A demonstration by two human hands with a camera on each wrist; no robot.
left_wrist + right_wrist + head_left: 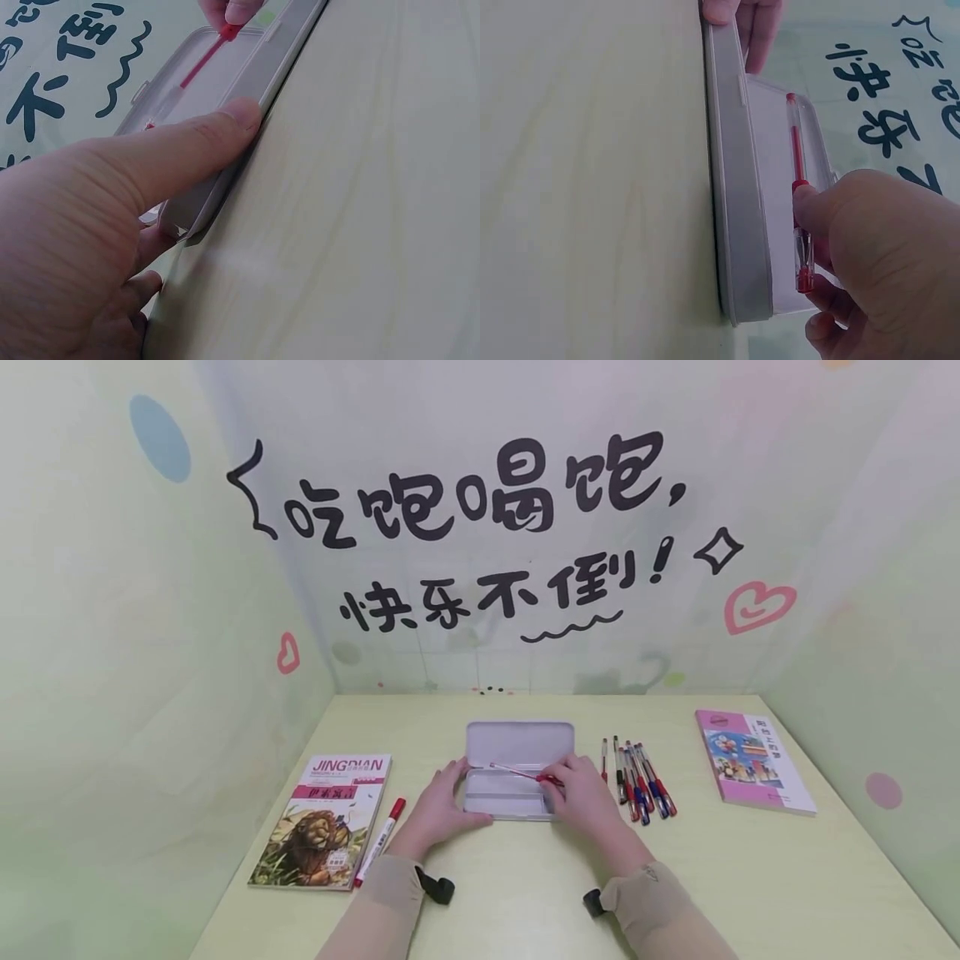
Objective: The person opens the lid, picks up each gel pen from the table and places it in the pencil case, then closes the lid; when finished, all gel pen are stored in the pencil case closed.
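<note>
The right hand (pixel 585 793) pinches a slim red-ink pen with a clear barrel (pixel 517 772) between curled thumb and fingertips, holding it just over the open grey metal pencil tin (pixel 517 747), tip pointing left across the tray. The left hand (pixel 438 806) rests against the tin's left end, thumb (pixel 187 142) stretched flat along the front rim and fingers relaxed, gripping nothing, only steadying. To my eye, the pen would go in best kept level and parallel with the tray's long side, lowered clear of the raised lid before the pinch loosens, with the left hand bracing the tin.

Just right of the tin lies a row of red and blue pens (pixel 637 772), close to the right wrist. Further out sit a pink booklet (pixel 753 760), a lion-cover book (pixel 322 822) and a red marker (pixel 381 839) beside it, all on the pale wooden desk (pixel 525 893).
</note>
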